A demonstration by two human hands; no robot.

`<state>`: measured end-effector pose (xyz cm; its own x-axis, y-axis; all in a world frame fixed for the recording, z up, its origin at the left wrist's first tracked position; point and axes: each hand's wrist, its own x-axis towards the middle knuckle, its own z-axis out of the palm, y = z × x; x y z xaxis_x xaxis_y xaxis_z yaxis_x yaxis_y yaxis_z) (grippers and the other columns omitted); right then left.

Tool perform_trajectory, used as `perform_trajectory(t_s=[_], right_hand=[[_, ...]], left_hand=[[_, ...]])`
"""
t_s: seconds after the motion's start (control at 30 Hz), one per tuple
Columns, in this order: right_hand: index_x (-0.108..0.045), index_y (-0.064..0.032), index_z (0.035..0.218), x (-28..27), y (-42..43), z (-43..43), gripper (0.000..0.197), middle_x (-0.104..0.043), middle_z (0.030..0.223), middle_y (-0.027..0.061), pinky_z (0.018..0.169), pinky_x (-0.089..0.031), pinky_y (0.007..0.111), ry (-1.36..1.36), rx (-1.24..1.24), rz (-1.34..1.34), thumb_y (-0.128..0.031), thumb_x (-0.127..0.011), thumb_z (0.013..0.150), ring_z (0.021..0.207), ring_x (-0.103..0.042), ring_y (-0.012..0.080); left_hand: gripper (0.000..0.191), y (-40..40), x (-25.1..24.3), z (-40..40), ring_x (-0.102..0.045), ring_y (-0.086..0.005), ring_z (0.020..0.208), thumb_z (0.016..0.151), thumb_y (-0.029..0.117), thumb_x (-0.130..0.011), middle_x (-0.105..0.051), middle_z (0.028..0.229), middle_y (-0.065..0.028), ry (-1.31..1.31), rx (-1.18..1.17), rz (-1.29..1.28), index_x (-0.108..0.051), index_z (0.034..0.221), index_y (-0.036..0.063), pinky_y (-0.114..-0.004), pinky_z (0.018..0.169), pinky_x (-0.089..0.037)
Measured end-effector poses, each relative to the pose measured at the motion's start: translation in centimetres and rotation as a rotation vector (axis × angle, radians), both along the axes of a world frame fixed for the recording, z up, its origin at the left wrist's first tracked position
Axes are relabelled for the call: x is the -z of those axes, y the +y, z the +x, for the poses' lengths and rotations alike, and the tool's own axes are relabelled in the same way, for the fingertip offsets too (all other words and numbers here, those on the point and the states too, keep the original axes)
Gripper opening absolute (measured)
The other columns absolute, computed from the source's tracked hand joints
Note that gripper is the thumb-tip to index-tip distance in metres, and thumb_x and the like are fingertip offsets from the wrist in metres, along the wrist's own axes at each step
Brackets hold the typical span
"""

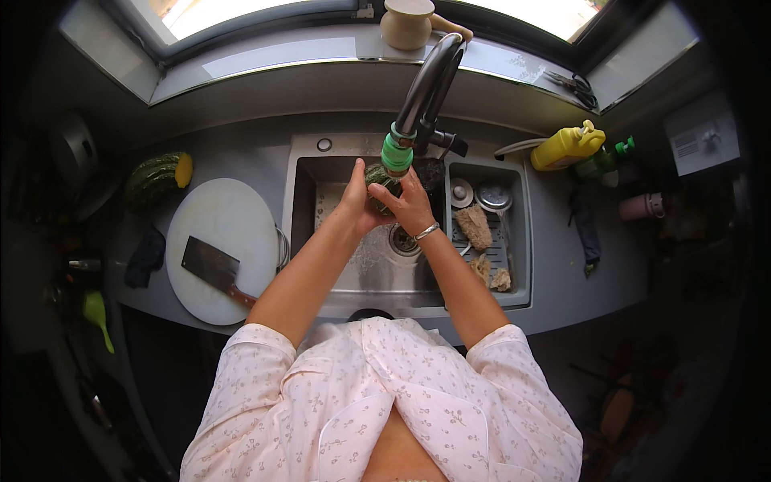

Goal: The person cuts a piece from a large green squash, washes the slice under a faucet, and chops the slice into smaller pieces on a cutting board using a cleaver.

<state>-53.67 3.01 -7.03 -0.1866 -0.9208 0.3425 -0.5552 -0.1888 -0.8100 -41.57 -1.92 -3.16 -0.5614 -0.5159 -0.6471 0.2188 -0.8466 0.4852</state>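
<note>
Both my hands are around a dark green, ridged piece of squash over the steel sink basin. My left hand grips it from the left and below; my right hand, with a silver bangle at the wrist, holds its right side. Directly above hangs the black faucet with a green nozzle, which hides part of the squash. On the counter at the left, a cleaver with a wooden handle lies on a round white cutting board. Behind the board rests another green squash piece with a yellow cut face.
Right of the basin, a grey drain tray holds loofah-like scrubbers and sink strainers. A yellow bottle and a green pump bottle stand at the back right. Scissors and a pale pot are on the windowsill. A dark cloth lies left of the board.
</note>
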Motion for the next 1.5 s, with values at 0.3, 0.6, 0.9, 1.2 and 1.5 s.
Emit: perform_trajectory(t_s=[0.3,0.6,0.9,1.2,1.5], right_hand=[[-0.062,-0.0013,0.117,-0.8,-0.6,-1.9,0.042,-0.066,0.109,0.0066,0.088,-0.048,0.028,-1.233,-0.097,0.4,-0.036,-0.055,0.094,0.099,-0.062,0.0157],[-0.068,-0.0032,0.109,0.5,-1.0,-4.8,0.023,-0.07,0.099,0.0057,0.082,-0.05,0.027,-0.715,0.038,0.251,-0.02,-0.058,0.097,0.094,-0.064,0.015],[-0.046,-0.0089,0.141,1.3,-2.2,-13.5,0.052,-0.054,0.135,0.0165,0.102,-0.042,0.038,-0.072,0.54,0.034,-0.029,-0.058,0.095,0.118,-0.055,0.0318],[-0.021,-0.0061,0.154,1.2,-2.0,-9.6,0.086,-0.04,0.146,0.0291,0.109,-0.034,0.038,-0.196,0.35,0.397,-0.048,-0.062,0.091,0.136,-0.041,0.0389],[-0.046,-0.0021,0.138,1.4,3.9,-3.5,0.057,-0.051,0.138,0.0185,0.106,-0.039,0.038,-0.176,0.321,0.141,-0.018,-0.067,0.088,0.127,-0.05,0.0309]], left_hand=[[0.077,0.4,2.2,2.2,-0.053,-0.038,0.121,0.089,0.066,-0.053,-0.051,0.134,-0.0174,0.254,0.086,0.096,-0.041,0.14,0.0096,-0.06,0.1,-0.044],[0.063,2.4,0.1,2.0,-0.057,-0.0355,0.115,0.087,0.052,-0.066,-0.055,0.127,-0.0162,0.324,0.008,0.181,-0.051,0.129,0.0074,-0.057,0.09,-0.052],[0.078,2.4,3.6,3.8,-0.061,-0.0234,0.103,0.075,0.034,-0.083,-0.056,0.121,-0.0129,-0.24,-0.042,-0.558,-0.04,0.135,0.0054,-0.036,0.087,-0.052],[0.085,4.9,1.4,7.0,-0.052,-0.0275,0.116,0.064,0.024,-0.088,-0.048,0.126,-0.0117,-0.731,-0.026,-1.411,-0.04,0.132,0.0084,-0.036,0.102,-0.041],[0.051,5.8,0.3,10.6,-0.059,-0.0301,0.112,0.094,0.045,-0.055,-0.055,0.126,-0.0142,0.077,-0.252,-0.264,-0.047,0.131,0.0106,-0.049,0.092,-0.053]])
